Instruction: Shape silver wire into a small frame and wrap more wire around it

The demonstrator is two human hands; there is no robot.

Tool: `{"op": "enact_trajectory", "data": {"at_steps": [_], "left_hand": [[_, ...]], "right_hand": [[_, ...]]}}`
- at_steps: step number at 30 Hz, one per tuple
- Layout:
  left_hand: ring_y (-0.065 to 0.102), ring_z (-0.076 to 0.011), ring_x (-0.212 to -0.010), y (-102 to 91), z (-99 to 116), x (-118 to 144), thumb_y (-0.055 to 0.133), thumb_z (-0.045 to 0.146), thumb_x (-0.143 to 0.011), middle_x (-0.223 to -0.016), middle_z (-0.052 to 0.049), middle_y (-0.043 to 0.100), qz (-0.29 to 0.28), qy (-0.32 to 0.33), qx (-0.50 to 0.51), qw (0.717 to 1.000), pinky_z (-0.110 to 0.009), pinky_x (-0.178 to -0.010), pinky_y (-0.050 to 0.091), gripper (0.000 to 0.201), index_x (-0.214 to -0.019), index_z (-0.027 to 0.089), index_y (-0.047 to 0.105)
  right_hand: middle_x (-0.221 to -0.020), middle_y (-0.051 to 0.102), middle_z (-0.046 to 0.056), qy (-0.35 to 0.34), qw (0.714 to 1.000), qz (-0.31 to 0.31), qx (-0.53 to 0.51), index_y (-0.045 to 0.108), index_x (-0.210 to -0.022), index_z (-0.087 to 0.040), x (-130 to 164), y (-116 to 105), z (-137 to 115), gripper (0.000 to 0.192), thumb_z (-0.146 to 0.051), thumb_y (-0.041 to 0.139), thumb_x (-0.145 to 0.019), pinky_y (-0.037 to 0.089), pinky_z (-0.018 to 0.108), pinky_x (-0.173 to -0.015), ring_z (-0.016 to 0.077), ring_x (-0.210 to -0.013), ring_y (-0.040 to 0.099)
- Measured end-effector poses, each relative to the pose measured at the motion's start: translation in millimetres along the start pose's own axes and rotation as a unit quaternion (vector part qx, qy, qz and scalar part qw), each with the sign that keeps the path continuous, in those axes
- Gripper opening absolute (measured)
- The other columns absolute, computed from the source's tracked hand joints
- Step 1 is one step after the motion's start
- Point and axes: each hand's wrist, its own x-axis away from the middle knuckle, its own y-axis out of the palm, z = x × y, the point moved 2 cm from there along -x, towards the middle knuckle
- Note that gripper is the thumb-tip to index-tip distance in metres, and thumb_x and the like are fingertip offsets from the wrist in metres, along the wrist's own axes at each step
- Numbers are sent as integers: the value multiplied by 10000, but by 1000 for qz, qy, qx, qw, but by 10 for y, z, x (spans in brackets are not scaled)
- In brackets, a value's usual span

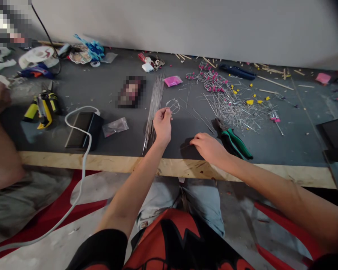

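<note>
My left hand (162, 125) is closed in a pinch on a thin silvery wire bent into a loop (174, 106), raised just over the table. Beside that hand lies a long bundle of straight wires (155, 97). My right hand (210, 148) rests low near the table's front edge, thumb and fingers pinched together; whatever is between them is too small to make out. Just right of it are green-and-black pliers (236, 144), jaws pointing away. Beyond lies a tangled heap of wire pieces (233, 108) and wire pieces with pink bits (214, 80).
At left stand a black power bank (83, 129) with a white cable, a small plastic bag (115, 126), yellow-black tools (43, 107) and a blue glue gun (38, 70). A pink packet (173, 80) and dark blue cutter (237, 72) lie farther back. Another person's arm (1, 150) is at far left.
</note>
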Motion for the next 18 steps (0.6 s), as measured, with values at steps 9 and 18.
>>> {"op": "enact_trajectory", "data": {"at_steps": [9,18], "left_hand": [[538,-80,-670,1,3,12,555,286,-842,-762,-13,582,-6,-3,-9,1000,-225,-636,439,121,-853,168,578],[538,-82,-670,0,-11,8,551,282,-845,-754,-9,584,-5,-12,-5,1000,-234,-647,442,117,-852,172,587]], "right_hand": [[-1054,571,101,-2,1000,0,11,633,-1070,-208,224,64,-291,243,-187,499,-868,399,352,-868,229,-1024,487],[-1093,557,89,-18,999,-8,45,643,-1006,-230,183,87,-483,258,-107,504,-827,382,352,-838,238,-1040,460]]}}
